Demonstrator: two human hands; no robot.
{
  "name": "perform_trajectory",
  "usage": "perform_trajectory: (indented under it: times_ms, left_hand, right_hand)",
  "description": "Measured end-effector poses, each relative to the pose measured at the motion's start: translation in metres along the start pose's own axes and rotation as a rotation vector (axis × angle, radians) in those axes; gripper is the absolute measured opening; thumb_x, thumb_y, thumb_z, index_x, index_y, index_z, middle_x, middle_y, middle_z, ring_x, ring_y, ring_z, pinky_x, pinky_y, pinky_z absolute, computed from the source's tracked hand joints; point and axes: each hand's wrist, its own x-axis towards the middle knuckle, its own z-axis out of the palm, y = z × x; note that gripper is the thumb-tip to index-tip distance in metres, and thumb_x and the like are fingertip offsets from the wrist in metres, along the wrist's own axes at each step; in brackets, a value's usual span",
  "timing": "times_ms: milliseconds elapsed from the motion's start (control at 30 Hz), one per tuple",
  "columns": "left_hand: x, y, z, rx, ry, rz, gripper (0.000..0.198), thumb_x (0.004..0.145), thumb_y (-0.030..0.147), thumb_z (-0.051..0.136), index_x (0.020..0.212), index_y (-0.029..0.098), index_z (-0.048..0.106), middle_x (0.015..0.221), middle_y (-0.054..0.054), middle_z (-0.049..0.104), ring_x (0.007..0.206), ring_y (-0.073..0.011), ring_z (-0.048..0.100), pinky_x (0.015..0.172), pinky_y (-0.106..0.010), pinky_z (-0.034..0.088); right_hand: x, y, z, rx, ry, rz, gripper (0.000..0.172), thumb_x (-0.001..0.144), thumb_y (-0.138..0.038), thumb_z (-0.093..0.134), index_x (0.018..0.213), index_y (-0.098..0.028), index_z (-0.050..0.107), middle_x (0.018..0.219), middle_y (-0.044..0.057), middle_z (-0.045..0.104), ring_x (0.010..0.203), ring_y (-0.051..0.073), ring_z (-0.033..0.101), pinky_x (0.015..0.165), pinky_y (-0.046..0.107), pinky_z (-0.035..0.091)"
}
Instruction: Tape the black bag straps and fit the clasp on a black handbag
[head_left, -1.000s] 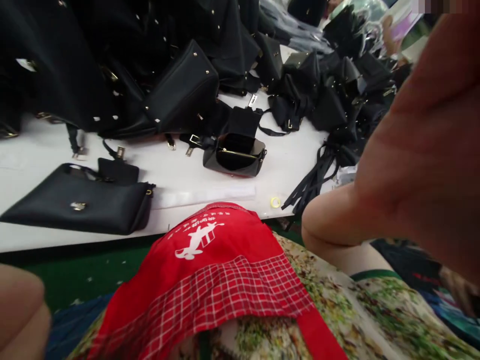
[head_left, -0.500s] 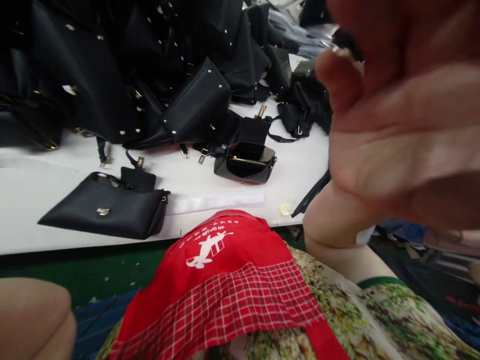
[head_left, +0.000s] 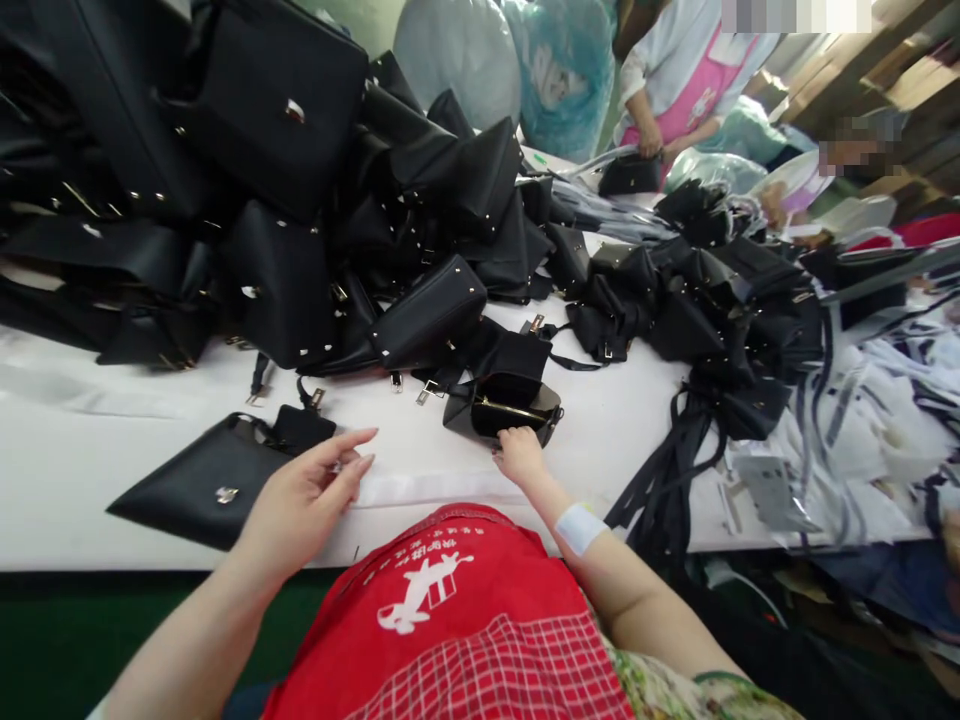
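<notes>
My right hand (head_left: 520,455) is at the front rim of a small black handbag (head_left: 459,412), its fingers bent over the edge. That bag stands with its flap raised, showing a gold zip inside. My left hand (head_left: 296,505) hovers in front of another black handbag (head_left: 191,490), thumb and fingers apart with nothing between them. This second bag lies on the white table (head_left: 420,470) with a metal clasp on its face, and the hand hides part of its right side.
A large heap of black bags (head_left: 285,120) covers the back and left. More bags (head_left: 735,300) and dangling black straps (head_left: 660,485) are to the right, beside white scraps (head_left: 892,400). A person in a pink apron (head_left: 697,95) handles a black bag across the table.
My right hand has dropped from close to the camera down to the small handbag. My left hand has come forward over the table. The camera view has tilted up.
</notes>
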Motion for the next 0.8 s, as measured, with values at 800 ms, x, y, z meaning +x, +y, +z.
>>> perform_trajectory:
  times_ms: [800]
  left_hand:
    - [-0.002,-0.002,0.026,-0.363,-0.099,-0.007,0.041,0.080,0.048,0.054,0.101,0.016,0.067,0.061,0.002,0.049,0.046,-0.0088,0.038,0.042,-0.020,0.030]
  right_hand:
    - [-0.040,0.023,-0.134,1.806,0.155,0.405,0.023,0.085,-0.037,0.059,0.090,-0.015,0.064,0.080,0.008,0.074,0.072,0.023,0.071,0.073,0.037,0.060]
